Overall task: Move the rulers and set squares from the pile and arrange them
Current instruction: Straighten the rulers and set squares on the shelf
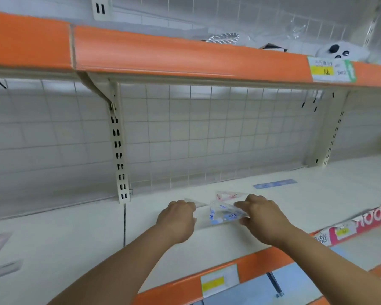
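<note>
Clear-plastic set square (226,213), blue-printed, is gripped at both ends by the left hand (177,219) and right hand (263,214), lower centre, low over the shelf (317,194), seemingly to be aligned with the red-printed set square (228,195) just behind.

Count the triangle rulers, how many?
2 for sure: a blue-printed set square held between left hand and right hand, a red-printed set square just behind it. More may hide under the hands.

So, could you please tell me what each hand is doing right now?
Left hand: grips the clear set square at its left end.
Right hand: pinches its right end.
</note>
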Demonstrator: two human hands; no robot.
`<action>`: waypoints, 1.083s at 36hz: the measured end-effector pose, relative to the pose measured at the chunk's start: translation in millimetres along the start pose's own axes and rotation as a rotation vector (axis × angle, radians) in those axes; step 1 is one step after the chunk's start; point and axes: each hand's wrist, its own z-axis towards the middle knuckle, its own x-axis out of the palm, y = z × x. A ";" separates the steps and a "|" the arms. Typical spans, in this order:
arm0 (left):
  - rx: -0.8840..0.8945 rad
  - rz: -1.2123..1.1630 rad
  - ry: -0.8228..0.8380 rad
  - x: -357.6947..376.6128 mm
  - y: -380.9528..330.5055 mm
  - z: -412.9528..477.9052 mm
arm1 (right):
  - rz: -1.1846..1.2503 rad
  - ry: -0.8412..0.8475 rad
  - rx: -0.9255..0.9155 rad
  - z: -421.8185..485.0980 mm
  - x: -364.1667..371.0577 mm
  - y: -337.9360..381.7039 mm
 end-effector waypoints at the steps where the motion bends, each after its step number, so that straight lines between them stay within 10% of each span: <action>1: 0.001 0.001 0.009 2.4 -1.1 2.9 | 0.001 0.006 0.001 1.8 2.5 -2.3; 39: -0.253 -0.027 -0.052 63.1 -246.6 153.9 | 0.097 0.032 -0.274 70.4 30.2 -298.3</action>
